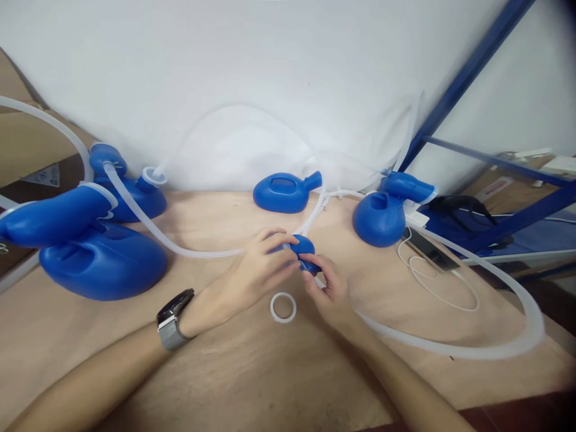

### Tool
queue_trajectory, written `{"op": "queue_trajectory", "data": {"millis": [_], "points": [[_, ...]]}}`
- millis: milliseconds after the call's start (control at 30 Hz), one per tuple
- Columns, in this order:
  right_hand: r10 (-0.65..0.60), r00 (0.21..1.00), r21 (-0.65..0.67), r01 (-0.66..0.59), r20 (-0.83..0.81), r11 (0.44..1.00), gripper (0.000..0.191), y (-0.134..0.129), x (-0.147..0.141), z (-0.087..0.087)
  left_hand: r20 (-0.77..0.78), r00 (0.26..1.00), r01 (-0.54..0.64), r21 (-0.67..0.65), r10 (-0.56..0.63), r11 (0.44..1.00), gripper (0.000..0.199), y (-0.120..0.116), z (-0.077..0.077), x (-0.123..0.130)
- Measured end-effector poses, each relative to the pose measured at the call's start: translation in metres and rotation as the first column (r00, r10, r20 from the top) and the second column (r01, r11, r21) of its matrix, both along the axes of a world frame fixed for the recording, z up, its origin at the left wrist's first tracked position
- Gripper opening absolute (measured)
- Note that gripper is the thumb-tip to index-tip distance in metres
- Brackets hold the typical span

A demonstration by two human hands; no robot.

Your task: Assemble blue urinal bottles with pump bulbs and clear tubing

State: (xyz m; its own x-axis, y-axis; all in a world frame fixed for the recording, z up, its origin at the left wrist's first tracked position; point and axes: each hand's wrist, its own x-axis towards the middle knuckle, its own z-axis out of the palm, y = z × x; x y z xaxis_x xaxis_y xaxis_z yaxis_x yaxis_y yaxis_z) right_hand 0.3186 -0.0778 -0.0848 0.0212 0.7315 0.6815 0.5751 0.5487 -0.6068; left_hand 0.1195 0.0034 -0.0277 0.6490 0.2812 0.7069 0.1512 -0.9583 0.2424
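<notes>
At the middle of the table, my left hand [265,264] is closed on the left side of a small rounded blue plastic funnel piece [303,244]. Its fingers hide part of it. My right hand [330,294] pinches the same piece from the right, thumb below and index finger on top. A pale rim or tube end shows between the fingertips. Just below the hands, a white ring [283,307] lies flat on the wood. Behind them stands a blue urinal bottle [279,198] with a handle and a slanted neck.
Blue bottles with funnel heads stand at the left [105,273] and at the right [380,225]. A clear hose [450,348] loops across the right side. A phone [429,249] with a white cable lies near a blue metal frame [468,78]. Cardboard boxes [36,141] are at far left.
</notes>
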Motion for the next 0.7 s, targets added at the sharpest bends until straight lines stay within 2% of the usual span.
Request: {"op": "queue_trajectory", "data": {"millis": [133,200,333,467,567,600,667,700], "points": [[-0.018,1.000,0.019,0.017,0.025,1.000,0.027,-0.002,0.001,0.001,0.059,0.998,-0.038,0.093,0.033,0.995,0.011,-0.003,-0.004,0.003],[-0.029,0.999,0.002,0.029,0.015,1.000,0.027,-0.003,0.001,0.001,0.063,0.997,-0.056,0.099,0.050,0.993,0.013,-0.006,-0.003,0.004],[-0.038,0.999,-0.018,0.038,-0.029,0.999,0.025,-0.003,-0.001,0.001,0.052,0.995,-0.077,-0.055,0.080,0.995,0.011,-0.011,-0.003,0.008],[-0.015,0.999,-0.006,0.015,-0.051,1.000,0.025,-0.003,-0.003,0.000,0.051,0.990,-0.122,-0.195,0.134,0.973,0.007,-0.011,-0.005,0.013],[0.001,0.994,-0.057,-0.007,-0.113,0.998,0.022,-0.003,-0.003,0.000,-0.071,0.994,-0.102,-0.256,0.086,0.961,0.004,-0.010,0.008,0.005],[-0.001,0.988,-0.089,-0.012,-0.153,0.996,0.021,-0.003,-0.002,0.000,-0.133,0.990,-0.080,-0.269,0.045,0.960,0.015,-0.010,0.015,-0.001],[-0.030,0.968,-0.162,-0.012,-0.251,0.987,0.021,0.000,0.001,0.000,-0.263,0.964,-0.034,-0.280,-0.042,0.960,0.050,-0.015,0.033,-0.020],[-0.057,0.951,-0.195,-0.004,-0.303,0.981,0.022,0.002,0.002,0.000,-0.293,0.955,-0.034,-0.262,-0.046,0.964,0.067,-0.019,0.041,-0.031]]}}
